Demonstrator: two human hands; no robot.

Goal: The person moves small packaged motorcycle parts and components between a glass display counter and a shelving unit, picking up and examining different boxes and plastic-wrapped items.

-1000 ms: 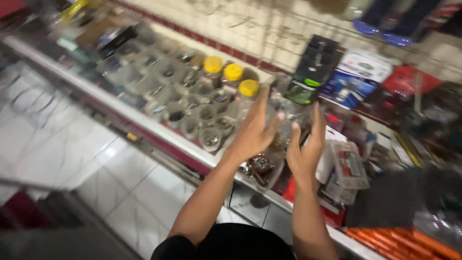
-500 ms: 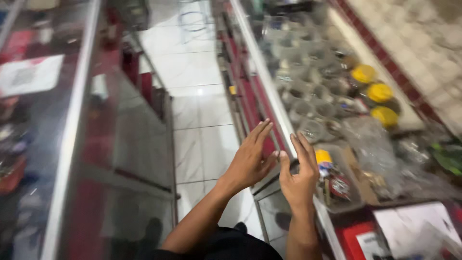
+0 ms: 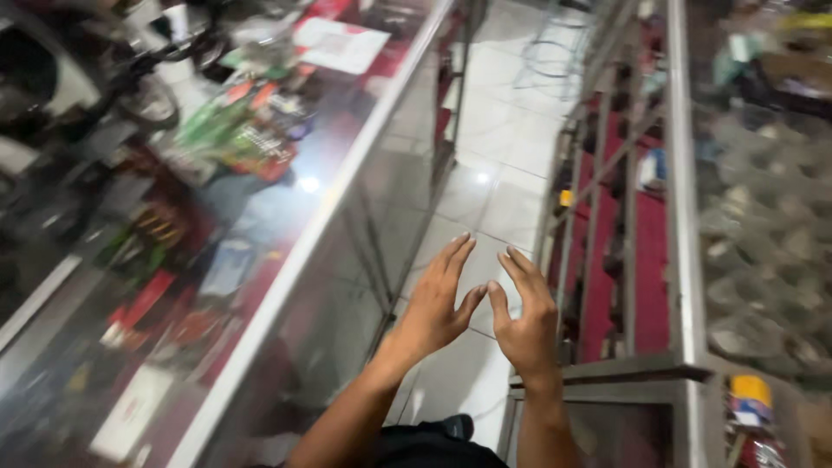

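Leftmost, a glass display counter [image 3: 286, 286] holds blurred packaged goods. Over the white tiled floor [image 3: 511, 191] of the aisle, the left hand [image 3: 438, 303] and right hand [image 3: 524, 316] hover side by side, fingers spread, holding nothing, thumbs nearly touching. Rightmost stands a metal-framed showcase [image 3: 680, 260], just beside the right hand.

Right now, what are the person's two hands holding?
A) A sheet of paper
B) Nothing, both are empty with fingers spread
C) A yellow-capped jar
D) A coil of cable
B: the left hand and right hand are raised bare and open over the white tiled floor between the glass counters, gripping nothing.
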